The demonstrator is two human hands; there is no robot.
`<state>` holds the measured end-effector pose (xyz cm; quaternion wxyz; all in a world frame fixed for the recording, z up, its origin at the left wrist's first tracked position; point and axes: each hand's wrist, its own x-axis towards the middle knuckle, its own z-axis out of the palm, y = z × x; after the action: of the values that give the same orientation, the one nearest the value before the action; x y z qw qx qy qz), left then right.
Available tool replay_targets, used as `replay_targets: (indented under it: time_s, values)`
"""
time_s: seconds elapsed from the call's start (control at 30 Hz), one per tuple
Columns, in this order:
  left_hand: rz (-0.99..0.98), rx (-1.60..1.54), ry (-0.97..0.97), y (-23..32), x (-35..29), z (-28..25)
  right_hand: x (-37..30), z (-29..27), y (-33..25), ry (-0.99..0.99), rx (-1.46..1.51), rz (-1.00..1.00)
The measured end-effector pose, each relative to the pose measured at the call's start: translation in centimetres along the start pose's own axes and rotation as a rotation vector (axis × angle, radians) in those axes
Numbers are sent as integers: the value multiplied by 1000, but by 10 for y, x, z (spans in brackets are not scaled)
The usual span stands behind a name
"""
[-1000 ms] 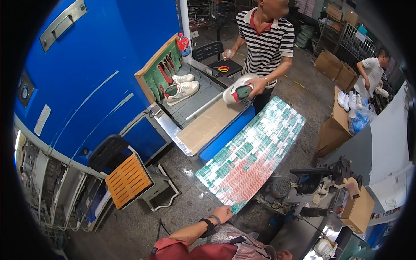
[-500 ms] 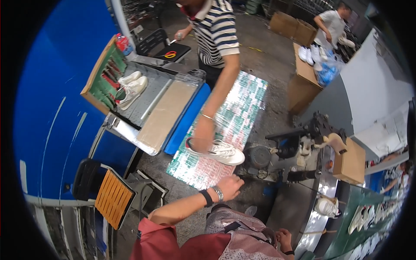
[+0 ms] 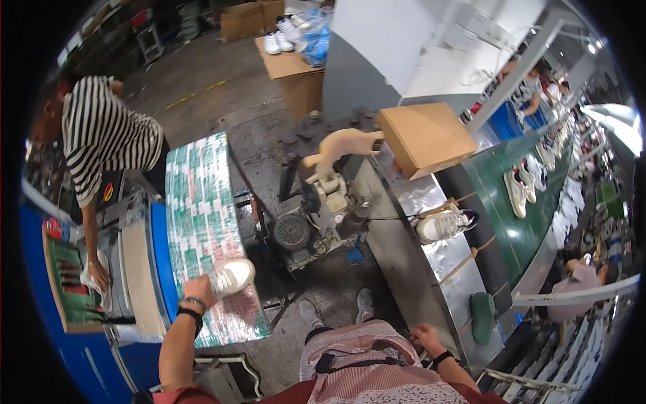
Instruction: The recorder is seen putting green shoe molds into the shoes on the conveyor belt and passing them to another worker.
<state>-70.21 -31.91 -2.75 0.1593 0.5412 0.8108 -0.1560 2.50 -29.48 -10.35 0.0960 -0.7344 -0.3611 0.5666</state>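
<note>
You're holding your left hand (image 3: 200, 291) out front in a grip while your right hand (image 3: 424, 337) is kinda hanging low beside you, loosely curled.

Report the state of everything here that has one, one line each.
Left hand, closed on the white shoe.
White shoe, held, toe rightward.
Right hand, fingers loosely bent, apparently empty.
Whitish sneaker, resting on the metal bench.
Green shoe-shaped object, lying on that bench, unheld.
Green-lined panel, raised.
</note>
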Motion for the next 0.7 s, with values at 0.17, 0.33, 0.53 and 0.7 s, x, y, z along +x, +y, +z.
replay_targets:
  time_s: [0.17, 0.33, 0.53, 0.7]
  values:
    - [270, -220, 12, 143, -48, -61, 20, 13, -98, -138, 372, 114]
    - [848, -276, 456, 317, -79, -122, 17, 45, -226, -947, 773, 122]
    - [911, -276, 705, 418, -88, -150, -11, -9, -302, -934, 788, -192]
    - [495, -654, 608, 443, -67, -138, 1, 0, -360, -451, 428, -967]
